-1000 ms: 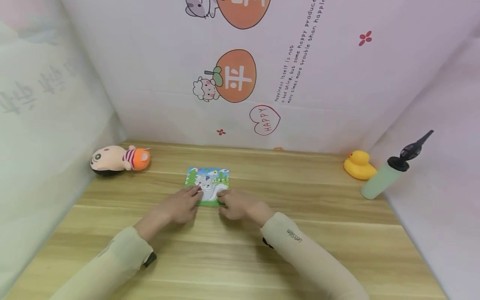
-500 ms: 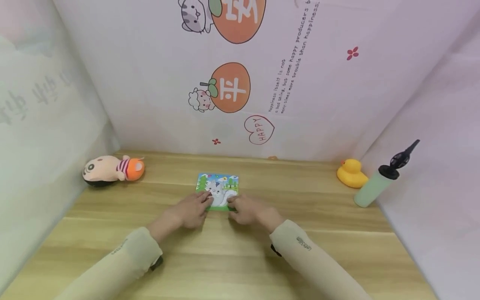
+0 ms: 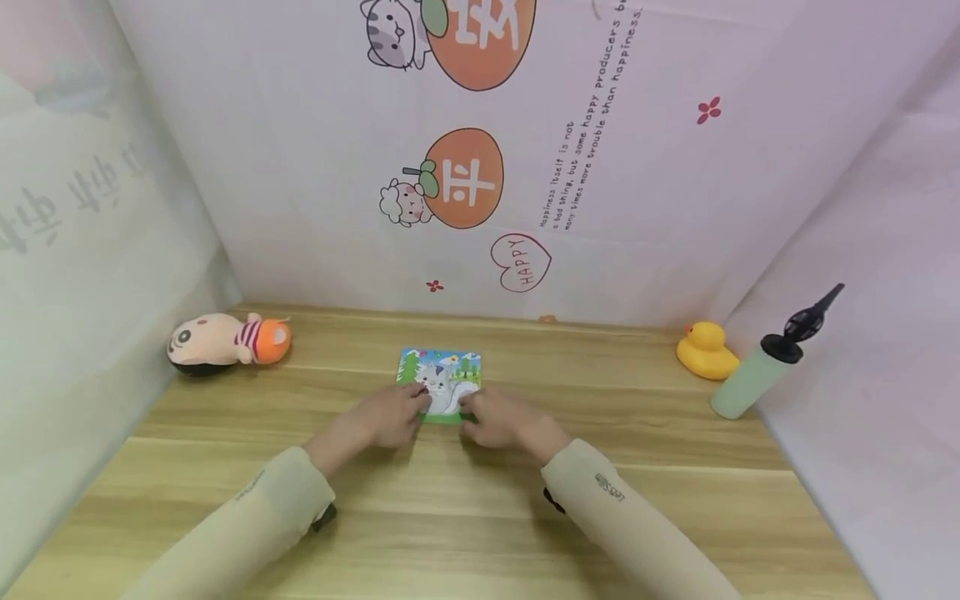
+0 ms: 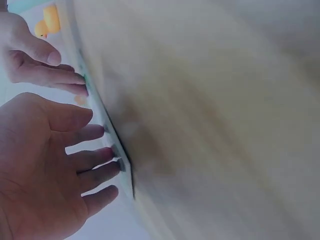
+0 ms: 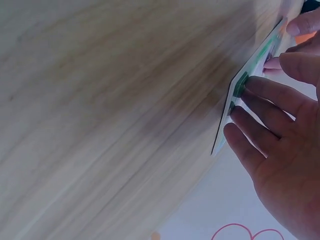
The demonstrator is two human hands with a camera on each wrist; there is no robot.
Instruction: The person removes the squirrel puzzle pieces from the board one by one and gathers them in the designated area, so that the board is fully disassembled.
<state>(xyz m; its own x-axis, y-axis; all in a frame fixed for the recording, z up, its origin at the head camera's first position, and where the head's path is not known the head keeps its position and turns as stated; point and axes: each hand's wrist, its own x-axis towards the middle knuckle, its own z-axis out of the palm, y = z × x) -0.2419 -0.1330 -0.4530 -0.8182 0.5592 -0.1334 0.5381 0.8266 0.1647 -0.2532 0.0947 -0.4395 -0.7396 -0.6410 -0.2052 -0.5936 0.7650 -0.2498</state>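
A small flat picture board [image 3: 457, 368], printed with a grey squirrel-like animal, trees and blue sky, lies on the wooden table in the head view. My left hand [image 3: 390, 415] rests its fingertips on the board's lower left part. On the lower right part, my right hand [image 3: 498, 418] touches the surface with its fingertips. The left wrist view shows the left fingers [image 4: 92, 160] loosely extended, tips against the thin board [image 4: 111, 127]. From the right wrist, the right fingers [image 5: 255, 127] look similar, with tips at the green edge of the board.
A plush doll [image 3: 225, 340] lies at the back left beside the side wall. Toward the back right sit a yellow rubber duck [image 3: 707, 350] and a pale green hand pump [image 3: 750, 383] with a black nozzle. A printed sheet [image 3: 600, 250] closes off the back.
Both hands and the picture board under them have slid to the right along the table. The head view has tilted up slightly. The doll, duck and pump stay put.
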